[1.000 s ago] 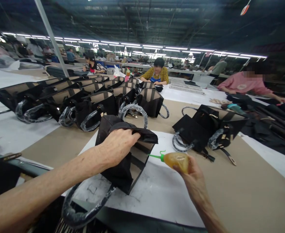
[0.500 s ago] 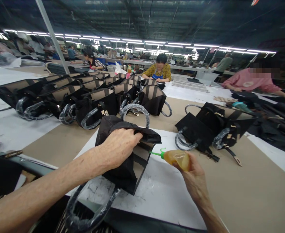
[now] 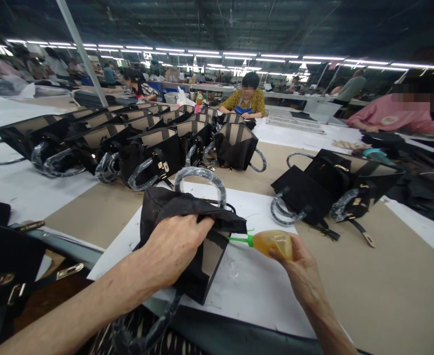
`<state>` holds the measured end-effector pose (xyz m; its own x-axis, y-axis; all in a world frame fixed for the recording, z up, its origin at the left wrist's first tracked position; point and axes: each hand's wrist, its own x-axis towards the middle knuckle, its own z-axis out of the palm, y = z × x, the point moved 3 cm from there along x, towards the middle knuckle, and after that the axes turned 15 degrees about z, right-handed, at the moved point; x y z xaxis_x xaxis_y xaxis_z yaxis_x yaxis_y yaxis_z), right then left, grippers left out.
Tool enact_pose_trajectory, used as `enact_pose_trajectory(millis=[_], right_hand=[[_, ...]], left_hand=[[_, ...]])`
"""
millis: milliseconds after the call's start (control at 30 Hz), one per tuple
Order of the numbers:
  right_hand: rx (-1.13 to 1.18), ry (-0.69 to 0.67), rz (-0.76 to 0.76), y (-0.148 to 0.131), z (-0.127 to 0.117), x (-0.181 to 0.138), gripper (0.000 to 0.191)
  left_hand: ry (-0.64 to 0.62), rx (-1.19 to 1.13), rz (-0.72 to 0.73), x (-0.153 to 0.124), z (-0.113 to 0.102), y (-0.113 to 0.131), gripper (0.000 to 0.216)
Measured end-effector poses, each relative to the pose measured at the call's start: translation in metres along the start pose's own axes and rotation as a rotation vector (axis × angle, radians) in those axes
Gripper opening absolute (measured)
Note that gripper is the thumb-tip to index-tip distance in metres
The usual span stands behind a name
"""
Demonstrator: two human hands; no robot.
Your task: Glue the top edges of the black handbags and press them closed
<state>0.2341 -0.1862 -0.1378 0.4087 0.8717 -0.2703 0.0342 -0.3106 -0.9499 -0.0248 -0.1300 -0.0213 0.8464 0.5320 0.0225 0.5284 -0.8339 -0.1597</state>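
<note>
A black handbag (image 3: pixel 195 204) with plastic-wrapped handles lies on white paper (image 3: pixel 246 296) in front of me. My left hand (image 3: pixel 180 241) grips its black fabric near the opening, fingers curled over the cloth and partly hidden. In my right hand (image 3: pixel 298 256) is a squeeze bottle (image 3: pixel 271 242) of amber liquid, held on its side. The green nozzle points left, its thin tip at the edge of the bag's opening; whether it touches cannot be made out. Beige panels with a dark strip show inside the bag.
Several black handbags (image 3: pixel 154 155) stand in rows at the back left. Another handbag (image 3: pixel 353 177) sits to the right on brown board (image 3: pixel 387 281). Bag parts with gold clasps (image 3: pixel 69 271) lie at the near left. Co-workers (image 3: pixel 244 101) sit across the table; dark fabric (image 3: pixel 424 187) is piled at right.
The view has shifted slightly. My left hand and the bag's flap sit a little lower in view. The bottle stays in my right hand, its nozzle still at the bag's opening.
</note>
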Motion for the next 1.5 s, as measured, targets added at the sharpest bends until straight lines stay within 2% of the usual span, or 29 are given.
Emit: enact_pose_trajectory(millis=[467,667,800,1067,1500], right_hand=[[0.077,-0.065,0.076,0.011,0.007,-0.014,0.045],[0.044,-0.098,0.095,0.008,0.01,-0.023,0.044],[0.015,-0.09,0.104,0.008,0.009,-0.03,0.045],[-0.032,-0.17,0.176,0.016,0.012,-0.049,0.044],[0.026,-0.155,0.247,0.014,0.022,-0.082,0.041]], left_hand=[[0.059,0.044,-0.016,-0.027,0.01,0.016,0.049],[0.026,0.06,-0.018,-0.028,0.012,0.017,0.041],[0.051,0.065,-0.022,-0.028,0.013,0.016,0.047],[0.105,0.078,0.008,-0.03,0.012,0.019,0.043],[0.141,0.106,0.031,-0.037,0.018,0.023,0.042]])
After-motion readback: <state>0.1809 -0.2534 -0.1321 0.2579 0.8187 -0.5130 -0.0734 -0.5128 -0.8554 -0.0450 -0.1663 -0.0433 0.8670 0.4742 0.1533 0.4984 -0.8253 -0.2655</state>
